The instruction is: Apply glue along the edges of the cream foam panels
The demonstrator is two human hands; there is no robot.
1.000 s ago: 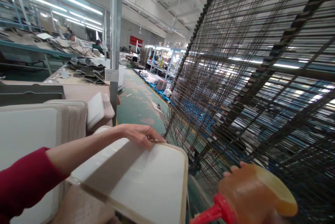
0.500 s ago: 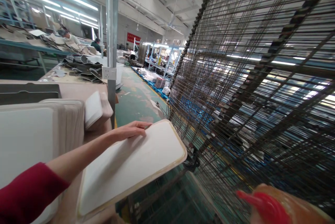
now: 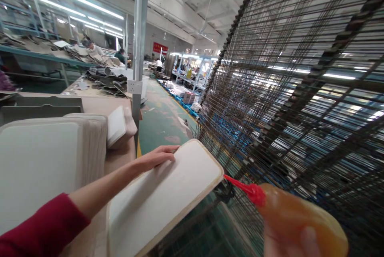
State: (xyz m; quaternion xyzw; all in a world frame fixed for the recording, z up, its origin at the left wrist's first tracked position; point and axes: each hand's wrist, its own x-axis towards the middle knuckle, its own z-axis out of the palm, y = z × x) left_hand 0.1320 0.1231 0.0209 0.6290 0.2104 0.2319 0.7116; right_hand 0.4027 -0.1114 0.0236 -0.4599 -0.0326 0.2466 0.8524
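The left hand [image 3: 158, 157] is gripping a white panel [image 3: 162, 201], apparently steadying its two-o'clock corner [image 3: 217, 170] for the red-tipped bottle [image 3: 295, 211] the right hand [image 3: 277, 245] is clasping.

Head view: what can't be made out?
All in the head view:
Right hand: mostly hidden by the bottle, cut off below.
White panel: underside faces away; near end cut off by bottom edge.
Red nozzle: tip contact too fine to tell.
Red banner: lettering too small.

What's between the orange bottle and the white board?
In the head view: the red nozzle of the orange bottle, its tip by a corner of the white board.
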